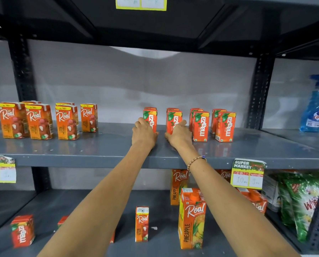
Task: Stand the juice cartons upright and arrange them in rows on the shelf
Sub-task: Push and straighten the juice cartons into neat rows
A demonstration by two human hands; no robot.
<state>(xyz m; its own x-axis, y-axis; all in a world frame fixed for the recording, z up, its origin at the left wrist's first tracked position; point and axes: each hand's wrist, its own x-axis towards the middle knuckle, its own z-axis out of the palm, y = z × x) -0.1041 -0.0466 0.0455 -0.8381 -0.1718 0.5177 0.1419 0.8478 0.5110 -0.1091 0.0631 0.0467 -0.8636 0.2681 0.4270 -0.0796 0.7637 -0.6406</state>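
On the grey middle shelf [99, 145] several small Maaza cartons stand upright in pairs to the right of centre. My left hand [143, 133] wraps the front Maaza carton [152, 119] of the leftmost pair. My right hand [179, 135] grips the front Maaza carton [174, 120] of the pair beside it. Two more Maaza pairs [201, 126] [225, 126] stand further right, untouched. At the left of the shelf several Real litchi cartons [39, 121] stand upright in rows.
A blue spray bottle [313, 106] stands on the neighbouring shelf at right. The lower shelf holds tall Real pineapple cartons [192, 217], a small Real litchi carton [142, 224], a Maaza carton [22, 230] and green detergent bags [299, 203]. A price tag [247, 173] hangs on the shelf edge.
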